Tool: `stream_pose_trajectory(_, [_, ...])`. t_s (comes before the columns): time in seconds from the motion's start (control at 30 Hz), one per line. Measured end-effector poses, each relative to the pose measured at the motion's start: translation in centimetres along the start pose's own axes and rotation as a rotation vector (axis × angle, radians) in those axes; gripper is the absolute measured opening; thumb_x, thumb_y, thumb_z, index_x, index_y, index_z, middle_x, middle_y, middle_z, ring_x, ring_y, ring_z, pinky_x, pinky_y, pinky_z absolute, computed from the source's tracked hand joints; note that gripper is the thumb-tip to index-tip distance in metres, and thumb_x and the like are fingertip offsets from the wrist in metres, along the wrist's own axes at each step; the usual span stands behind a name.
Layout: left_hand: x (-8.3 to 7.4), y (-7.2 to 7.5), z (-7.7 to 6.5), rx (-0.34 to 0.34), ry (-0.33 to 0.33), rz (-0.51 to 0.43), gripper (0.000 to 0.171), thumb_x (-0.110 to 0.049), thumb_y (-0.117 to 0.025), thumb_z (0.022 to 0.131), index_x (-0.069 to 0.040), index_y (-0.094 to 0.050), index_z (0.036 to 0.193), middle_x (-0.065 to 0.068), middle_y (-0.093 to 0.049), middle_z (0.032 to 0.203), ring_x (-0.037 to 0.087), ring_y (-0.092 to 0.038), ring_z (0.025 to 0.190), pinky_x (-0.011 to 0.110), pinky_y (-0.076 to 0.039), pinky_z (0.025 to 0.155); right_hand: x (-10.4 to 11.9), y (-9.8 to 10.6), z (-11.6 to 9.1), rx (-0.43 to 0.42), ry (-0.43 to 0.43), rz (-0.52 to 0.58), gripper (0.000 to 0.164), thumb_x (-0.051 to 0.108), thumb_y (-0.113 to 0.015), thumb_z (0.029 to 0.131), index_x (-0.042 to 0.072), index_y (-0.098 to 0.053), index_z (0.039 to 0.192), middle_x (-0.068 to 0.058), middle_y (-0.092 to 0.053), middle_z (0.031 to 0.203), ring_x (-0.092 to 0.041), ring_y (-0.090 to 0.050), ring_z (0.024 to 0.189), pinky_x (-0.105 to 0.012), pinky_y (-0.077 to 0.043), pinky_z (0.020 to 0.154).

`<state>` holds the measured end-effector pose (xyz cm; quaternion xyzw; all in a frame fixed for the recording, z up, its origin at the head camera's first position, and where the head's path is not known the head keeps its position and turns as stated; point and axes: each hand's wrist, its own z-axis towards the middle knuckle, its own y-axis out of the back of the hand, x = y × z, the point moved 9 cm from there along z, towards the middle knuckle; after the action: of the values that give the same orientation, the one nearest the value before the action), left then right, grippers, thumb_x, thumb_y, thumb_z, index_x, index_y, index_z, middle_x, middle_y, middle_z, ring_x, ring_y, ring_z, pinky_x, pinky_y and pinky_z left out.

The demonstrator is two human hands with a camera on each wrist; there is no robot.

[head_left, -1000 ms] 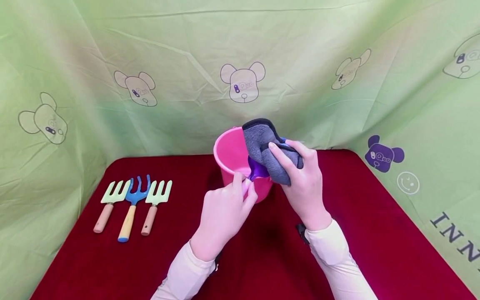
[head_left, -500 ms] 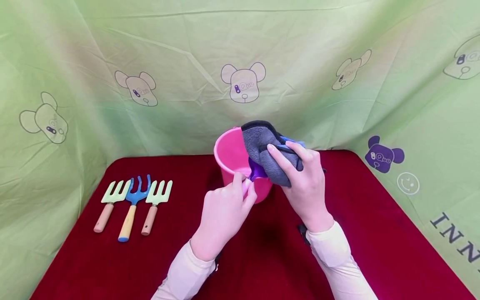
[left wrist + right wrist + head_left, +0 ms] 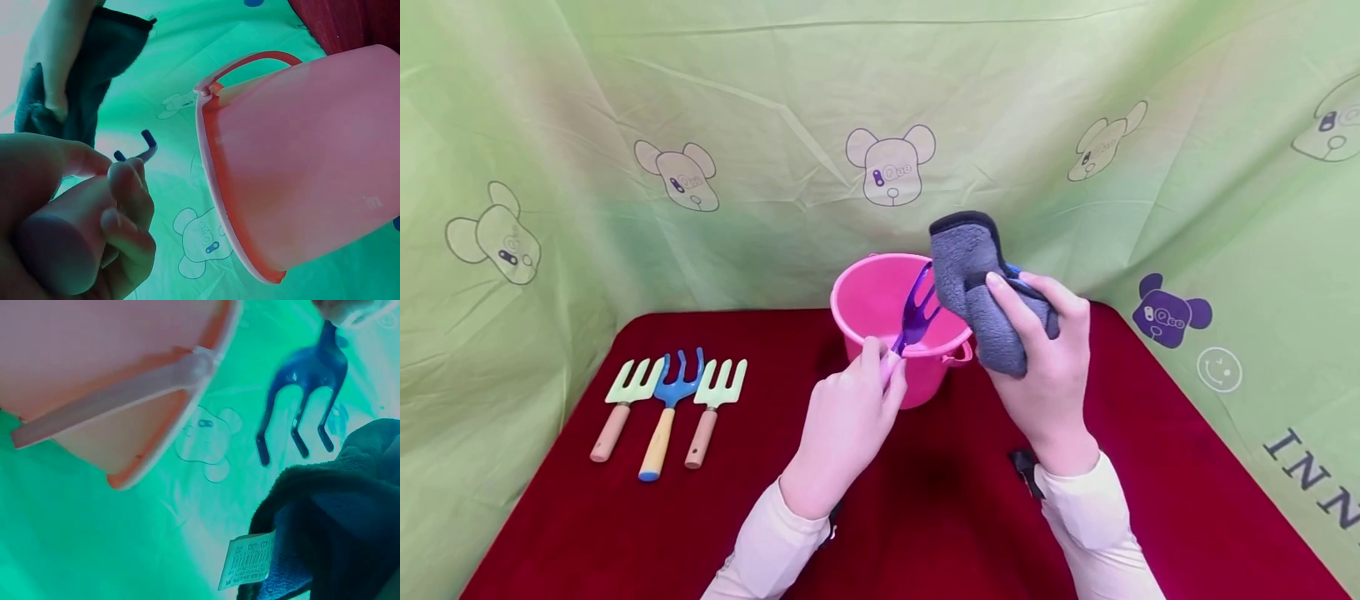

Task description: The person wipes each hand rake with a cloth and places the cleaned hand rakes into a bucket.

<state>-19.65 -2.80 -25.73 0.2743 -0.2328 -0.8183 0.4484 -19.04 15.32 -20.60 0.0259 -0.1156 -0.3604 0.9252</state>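
My left hand (image 3: 846, 425) grips the light handle of a purple hand fork (image 3: 916, 321), whose prongs point up and away over the pink bucket (image 3: 880, 292). The right wrist view shows the fork (image 3: 312, 375) with three bent prongs. Bunched in my right hand (image 3: 1045, 367) is a grey cloth (image 3: 992, 321) with a black border and a blue underside. It hangs at the right of the prongs, overlapping the bucket's right rim in the head view. In the right wrist view, the cloth (image 3: 350, 481) is apart from the prongs and shows a white label (image 3: 249, 557).
On the red tabletop (image 3: 625, 533) at left lie a pale green fork (image 3: 621, 408), a blue fork (image 3: 666, 412) and another pale green fork (image 3: 715, 408), side by side. Green printed fabric (image 3: 775, 167) walls the back and sides. The bucket's handle (image 3: 112, 400) hangs along its side.
My right hand has drawn the cloth right and slightly up, off the fork's head, uncovering its prongs. The left hand stays nearly where it was, still holding the handle.
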Motion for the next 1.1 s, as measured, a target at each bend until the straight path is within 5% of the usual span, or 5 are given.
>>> stream_pose_trajectory(0.2, [0.2,-0.2,0.0,0.015,0.018,-0.030,0.017,-0.020,-0.060,0.090,-0.004,-0.053,0.090,0.000,-0.047,0.047,0.011,-0.036,0.034,0.026,-0.033,0.031,0.7,1.6,0.6,-0.067,-0.048,0.041,0.044,0.001,-0.074,0.065,0.006,-0.073,0.109,-0.033,-0.054,0.115,-0.041,-0.057,0.110,-0.037,-0.049,0.098])
stream_pose_trajectory(0.6, [0.4,0.1,0.0,-0.023,0.074,-0.002,0.017,-0.017,-0.064,0.086,-0.005,-0.056,0.094,0.000,-0.060,0.052,0.013,-0.044,0.035,0.030,-0.041,0.032,4.3,2.2,0.5,-0.106,0.054,0.117,0.032,0.015,-0.071,0.071,0.006,-0.075,0.101,-0.031,-0.058,0.108,-0.046,-0.057,0.099,-0.041,-0.048,0.089])
stream_pose_trajectory(0.8, [0.2,0.2,0.0,-0.016,0.049,-0.043,0.015,-0.023,-0.062,0.091,-0.008,-0.058,0.090,0.001,-0.056,0.062,0.013,-0.044,0.043,0.031,-0.043,0.036,5.8,1.1,0.1,-0.023,0.132,0.151,0.030,0.026,-0.068,0.081,0.002,-0.074,0.098,-0.033,-0.057,0.107,-0.046,-0.057,0.094,-0.053,-0.045,0.077])
stream_pose_trajectory(1.1, [0.2,0.4,0.0,0.011,0.049,-0.037,0.015,-0.017,-0.064,0.087,-0.011,-0.053,0.079,0.000,-0.049,0.054,0.015,-0.042,0.043,0.033,-0.043,0.036,7.1,-1.1,-0.7,0.142,0.188,0.205,0.030,0.015,-0.069,0.076,0.001,-0.075,0.102,-0.032,-0.057,0.111,-0.041,-0.057,0.096,-0.042,-0.048,0.078])
